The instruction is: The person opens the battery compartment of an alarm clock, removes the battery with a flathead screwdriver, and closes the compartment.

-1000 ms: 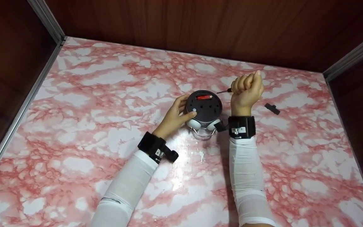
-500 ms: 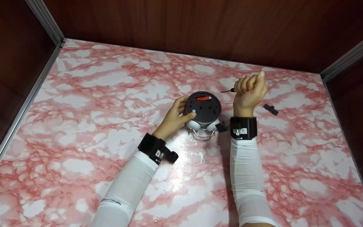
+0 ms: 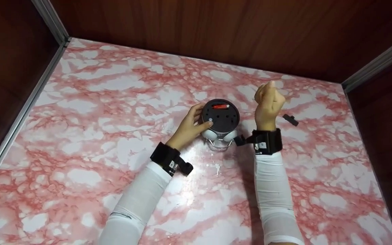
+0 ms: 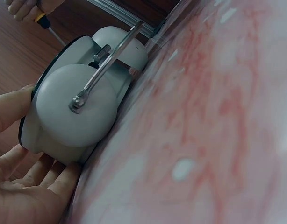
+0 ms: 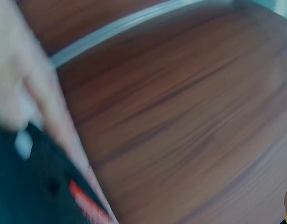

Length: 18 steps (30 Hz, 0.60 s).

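Observation:
A twin-bell alarm clock lies with its black back up, and a red battery sits in the slot there. My left hand holds its left side, thumb on the back and fingers round the body. In the left wrist view the white bells and metal handle face the camera. To the right of the clock and raised, my right hand grips a screwdriver with a yellow and black grip. The hand hides that tool in the head view. The right wrist view is blurred.
A small black cover piece lies on the marbled red-and-white table, to the right of my right hand. Dark wooden panels with metal edge strips wall in the back and sides.
My right hand has moved slightly right and turned at the wrist, so the screwdriver shaft no longer shows in the head view. The left hand and alarm clock stay in place.

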Tool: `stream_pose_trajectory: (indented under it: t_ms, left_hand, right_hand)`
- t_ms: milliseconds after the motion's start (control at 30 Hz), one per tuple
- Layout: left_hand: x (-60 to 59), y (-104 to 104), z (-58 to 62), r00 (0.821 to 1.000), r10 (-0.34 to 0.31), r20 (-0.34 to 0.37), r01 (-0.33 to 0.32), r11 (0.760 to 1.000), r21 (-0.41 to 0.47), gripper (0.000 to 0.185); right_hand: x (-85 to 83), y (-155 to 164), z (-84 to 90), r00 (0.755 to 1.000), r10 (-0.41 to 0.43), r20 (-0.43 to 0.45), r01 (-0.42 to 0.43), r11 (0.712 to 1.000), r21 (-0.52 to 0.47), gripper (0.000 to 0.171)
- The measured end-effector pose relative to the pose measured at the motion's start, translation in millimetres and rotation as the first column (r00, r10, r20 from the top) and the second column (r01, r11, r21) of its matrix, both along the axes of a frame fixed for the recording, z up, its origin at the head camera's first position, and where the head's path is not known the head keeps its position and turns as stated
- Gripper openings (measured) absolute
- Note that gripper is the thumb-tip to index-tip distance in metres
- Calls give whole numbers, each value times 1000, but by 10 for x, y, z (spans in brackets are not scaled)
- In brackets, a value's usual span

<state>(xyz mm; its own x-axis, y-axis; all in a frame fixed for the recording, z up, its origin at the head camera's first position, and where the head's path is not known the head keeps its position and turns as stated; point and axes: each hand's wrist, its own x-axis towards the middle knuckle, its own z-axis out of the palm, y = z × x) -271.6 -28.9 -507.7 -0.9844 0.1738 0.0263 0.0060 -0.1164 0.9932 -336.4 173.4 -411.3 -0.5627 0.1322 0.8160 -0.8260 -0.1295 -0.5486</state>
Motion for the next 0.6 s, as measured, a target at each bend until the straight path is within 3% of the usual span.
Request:
stream_pose_trajectory:
  t_ms: [100, 267, 433, 600]
  left_hand:
    - [6, 4, 10, 1000, -3, -1, 3, 1000, 6, 75]
    - [8, 4, 18, 1000, -11, 6, 11, 1000, 12, 77]
    - [7, 2, 14, 1000, -4, -12, 4, 999, -35, 74]
    - [3, 2, 10, 1000, -2, -18, 1, 1000, -23, 73]
  right_hand:
    - [-12, 97, -48, 991, -118, -58, 127, 973, 194, 46]
    - [-8, 297, -86, 959, -250, -135, 285, 846, 450, 46]
    - [8, 500, -84, 942, -299, -154, 327, 706, 628, 50]
    - [-53, 663, -71, 940, -309, -145, 315, 616, 722, 45]
